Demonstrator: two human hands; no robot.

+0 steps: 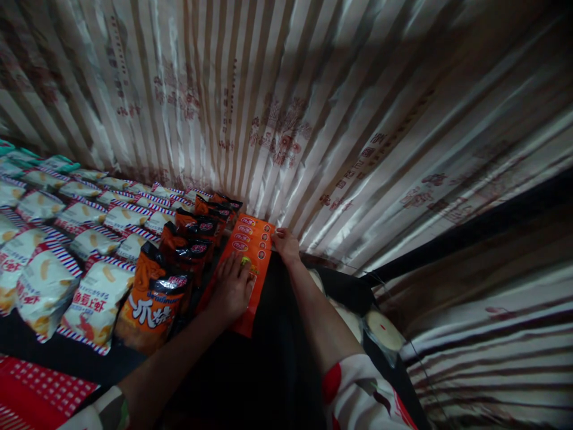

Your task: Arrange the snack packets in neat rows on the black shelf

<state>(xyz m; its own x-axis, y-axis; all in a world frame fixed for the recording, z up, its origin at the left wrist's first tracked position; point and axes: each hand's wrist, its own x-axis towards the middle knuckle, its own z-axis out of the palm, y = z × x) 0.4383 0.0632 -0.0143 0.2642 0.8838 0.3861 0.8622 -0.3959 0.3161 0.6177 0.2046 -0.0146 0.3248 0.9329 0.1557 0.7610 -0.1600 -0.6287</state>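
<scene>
A row of flat orange snack packets [250, 239] lies overlapped on the dark table [273, 370], running away from me. My left hand [230, 289] rests flat on the nearest packets, fingers spread. My right hand [285, 245] touches the right edge of the far packets near the curtain, fingers curled against them. To the left stands a line of orange-and-black snack bags [154, 304].
Rows of white snack bags with red-and-blue striped edges [96, 298] fill the left of the table. A striped satin curtain [313, 119] hangs behind and to the right. A red checked packet [40, 388] lies at the lower left. A round pale lid [385, 331] sits at right.
</scene>
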